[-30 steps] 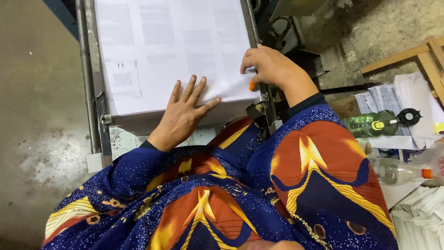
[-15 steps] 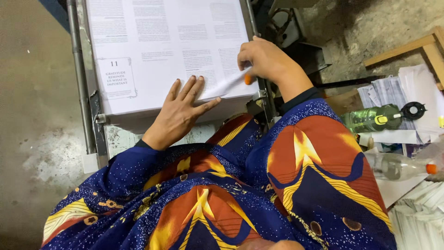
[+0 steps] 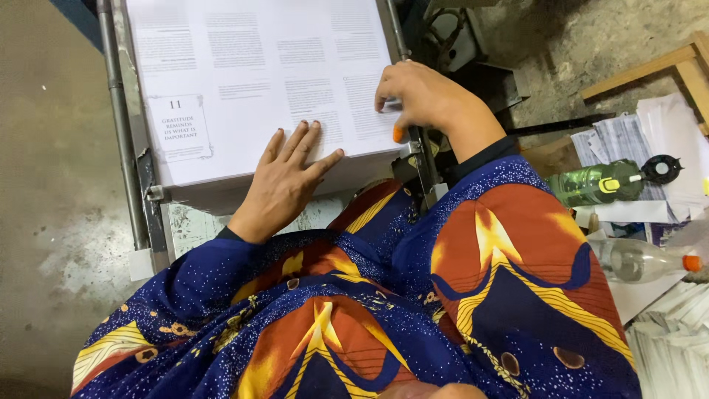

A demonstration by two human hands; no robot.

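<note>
A thick stack of large white printed sheets (image 3: 244, 74) lies on a metal-framed table in front of me. My left hand (image 3: 284, 177) rests flat on the near edge of the top sheet, fingers spread. My right hand (image 3: 417, 100) sits at the stack's near right corner, fingers curled down onto the paper, with an orange rubber tip on the thumb. The corner lies flat under that hand. Blue and orange patterned sleeves cover both my arms.
A metal rail (image 3: 118, 125) runs along the table's left side above a concrete floor. To the right lie a green bottle (image 3: 598, 183), a clear plastic bottle with an orange cap (image 3: 642, 260), paper piles (image 3: 672, 347) and a wooden frame (image 3: 650, 66).
My right hand had a sheet corner lifted and bent up; now the corner is down flat and the hand presses on it. The left hand stayed in place.
</note>
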